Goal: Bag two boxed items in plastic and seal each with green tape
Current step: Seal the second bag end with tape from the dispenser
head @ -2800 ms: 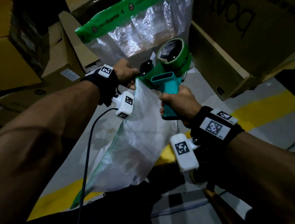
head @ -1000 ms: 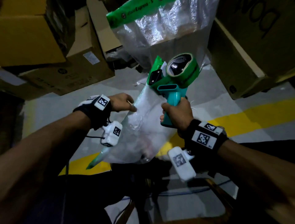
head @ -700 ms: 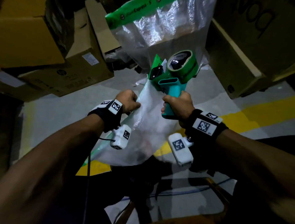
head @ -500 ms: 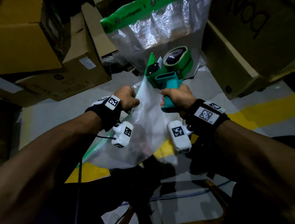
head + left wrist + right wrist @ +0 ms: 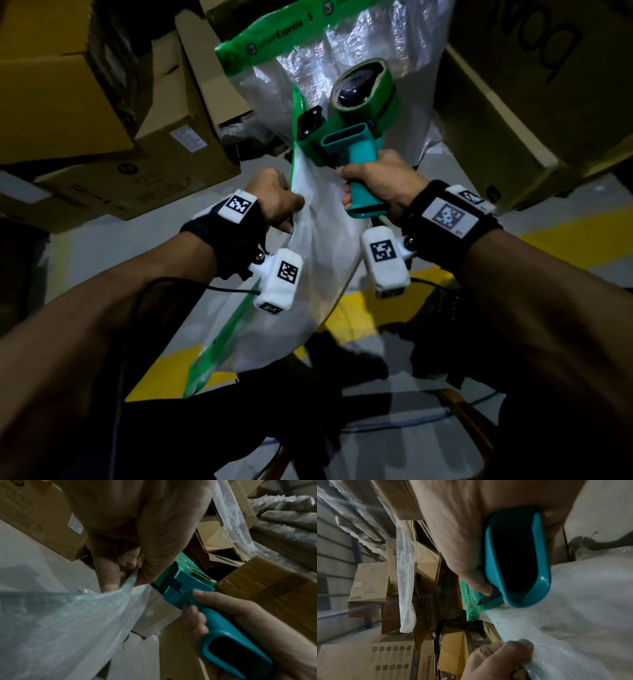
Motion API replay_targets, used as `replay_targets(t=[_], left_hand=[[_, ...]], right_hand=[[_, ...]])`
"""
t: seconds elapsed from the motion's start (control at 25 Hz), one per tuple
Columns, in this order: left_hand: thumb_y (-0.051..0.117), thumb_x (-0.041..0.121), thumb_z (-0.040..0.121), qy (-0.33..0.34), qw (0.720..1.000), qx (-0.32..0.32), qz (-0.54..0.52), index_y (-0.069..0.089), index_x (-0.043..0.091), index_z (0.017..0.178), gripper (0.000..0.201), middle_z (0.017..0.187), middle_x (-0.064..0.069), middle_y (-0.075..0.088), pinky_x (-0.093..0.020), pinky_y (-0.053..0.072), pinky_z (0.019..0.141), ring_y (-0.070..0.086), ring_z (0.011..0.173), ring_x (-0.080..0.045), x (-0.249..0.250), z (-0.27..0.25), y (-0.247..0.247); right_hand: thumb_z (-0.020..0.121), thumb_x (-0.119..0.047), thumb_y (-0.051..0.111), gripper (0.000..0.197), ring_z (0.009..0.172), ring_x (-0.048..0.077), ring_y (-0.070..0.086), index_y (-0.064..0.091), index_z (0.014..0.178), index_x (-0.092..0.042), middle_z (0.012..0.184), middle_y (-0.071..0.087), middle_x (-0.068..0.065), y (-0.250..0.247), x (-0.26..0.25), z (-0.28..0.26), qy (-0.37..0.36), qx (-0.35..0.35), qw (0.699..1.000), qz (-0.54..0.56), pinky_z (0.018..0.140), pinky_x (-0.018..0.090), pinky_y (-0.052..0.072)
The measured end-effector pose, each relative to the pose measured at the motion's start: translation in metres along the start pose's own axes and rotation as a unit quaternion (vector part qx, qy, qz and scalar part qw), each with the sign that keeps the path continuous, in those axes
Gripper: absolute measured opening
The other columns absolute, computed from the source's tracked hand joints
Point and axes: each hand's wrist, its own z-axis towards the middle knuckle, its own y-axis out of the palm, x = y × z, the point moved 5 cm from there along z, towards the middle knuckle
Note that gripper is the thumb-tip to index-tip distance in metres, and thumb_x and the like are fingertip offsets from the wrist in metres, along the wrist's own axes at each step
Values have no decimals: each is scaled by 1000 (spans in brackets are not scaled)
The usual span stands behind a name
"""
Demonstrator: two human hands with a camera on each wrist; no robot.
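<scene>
A translucent plastic bag [image 5: 318,274] edged with green tape [image 5: 298,154] hangs in front of the person, above the grey floor [image 5: 102,246]. The left hand [image 5: 274,200] pinches the bag's taped edge with curled fingers. The right hand [image 5: 380,181] is wrapped round the teal tape dispenser [image 5: 352,144], its head against the bag's top. Cardboard boxes [image 5: 85,102] stand behind.

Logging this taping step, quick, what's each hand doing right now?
Left hand: closed, pinching the plastic bag at its edge.
Right hand: closed around the tape dispenser handle.
</scene>
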Motion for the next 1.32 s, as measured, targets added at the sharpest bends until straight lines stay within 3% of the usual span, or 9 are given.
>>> replay_targets(t=[0.2,0.32,0.44,0.56,0.68,0.76,0.88,1.16,1.32], left_hand=[[65,1,74,-1,998,25,-52,62,-1,65,10,49,-14,62,-51,59,64,64,49,-31,19,0,-3],[67,5,58,-3,996,25,-83,63,-6,71,18,64,-25,66,-56,57,63,66,54,-38,31,0,1],[65,-2,68,3,993,40,-108,59,-5,71,7,64,-24,61,-41,57,49,59,38,-29,42,-4,5],[58,-8,77,-9,992,52,-113,57,-1,70,10,54,-13,56,-30,52,38,54,29,-19,35,-10,13],[60,-6,75,-25,990,42,-134,63,-6,75,4,53,-14,63,-44,58,51,65,44,-28,15,-9,24],[63,-3,73,-43,987,53,-144,59,-2,67,8,59,-19,64,-51,58,59,68,54,-35,4,-10,26],[63,-3,75,-51,982,78,-162,53,4,64,16,63,-20,64,-51,58,58,68,55,-38,-8,-14,23],[64,3,73,-65,983,93,-144,64,0,70,4,65,-16,68,-47,59,56,68,52,-31,-45,-13,23],[62,10,79,-68,985,40,-156,63,-3,81,14,69,-16,69,-44,60,60,70,56,-31,-51,-11,27]], right_hand=[[86,2,63,18,45,21,53,50,97,0,61,50,12,-6,-13,1,-6,-4,1000,21,48,29,50],[86,2,62,13,43,23,52,51,91,-1,57,49,12,-14,-19,0,-7,-2,1000,23,48,30,50],[86,2,62,12,43,23,52,51,90,-1,56,50,12,-18,-23,1,-8,-6,1000,22,48,29,50],[86,2,63,18,43,23,52,49,98,1,58,50,13,-18,-21,1,6,-14,1000,10,47,29,49],[87,4,61,19,42,21,50,48,100,2,61,47,14,-10,-14,-1,13,-33,999,-17,45,28,47],[87,5,60,19,41,19,50,49,101,2,62,46,14,-3,-8,-2,20,-50,998,-26,44,27,47],[87,5,60,20,40,18,50,49,104,2,64,46,14,7,-4,-2,29,-69,997,-23,45,28,48],[87,4,61,22,43,21,50,48,104,1,65,48,16,32,17,5,58,-75,995,-32,45,29,48],[85,1,65,27,46,24,53,51,108,5,64,52,15,32,25,13,68,-75,994,-46,49,31,50]])
